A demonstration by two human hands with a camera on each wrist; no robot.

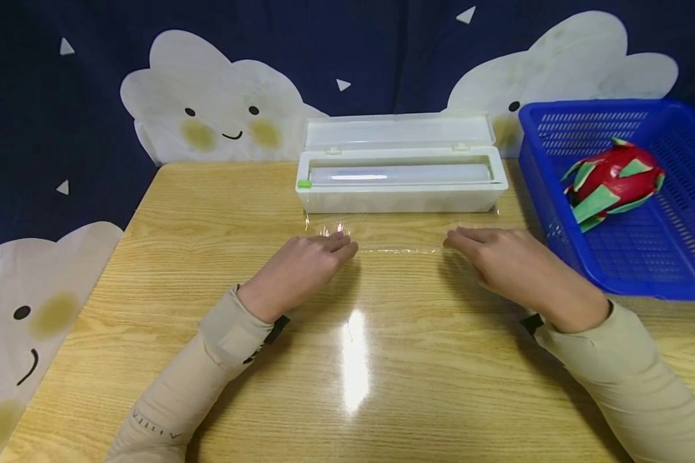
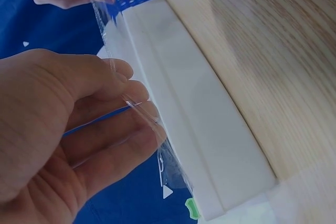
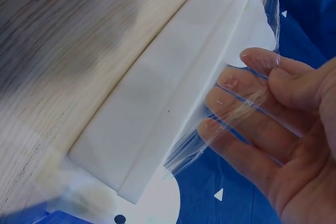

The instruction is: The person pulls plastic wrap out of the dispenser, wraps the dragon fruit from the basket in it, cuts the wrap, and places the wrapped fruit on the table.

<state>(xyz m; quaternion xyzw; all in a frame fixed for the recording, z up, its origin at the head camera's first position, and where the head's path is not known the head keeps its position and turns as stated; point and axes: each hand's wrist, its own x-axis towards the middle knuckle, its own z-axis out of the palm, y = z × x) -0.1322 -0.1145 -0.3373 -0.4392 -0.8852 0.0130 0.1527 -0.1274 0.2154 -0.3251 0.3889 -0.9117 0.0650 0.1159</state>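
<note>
A white cling film dispenser box [image 1: 402,193] stands with its lid up at the back middle of the wooden table, the roll [image 1: 399,174] lying inside. A clear sheet of cling film [image 1: 402,233] runs from the box toward me. My left hand [image 1: 324,254] pinches the sheet's left front corner between thumb and fingers [image 2: 134,95]. My right hand [image 1: 469,243] pinches the right front corner, with the film [image 3: 236,111] lying across its fingers [image 3: 247,103]. Both hands hover just in front of the box [image 2: 194,135], low over the table.
A blue plastic basket [image 1: 672,257] stands at the right edge of the table with a red and green dragon fruit [image 1: 614,179] in it. The wooden table [image 1: 347,373] stretches toward me. A dark blue cloud-print backdrop hangs behind and to the left.
</note>
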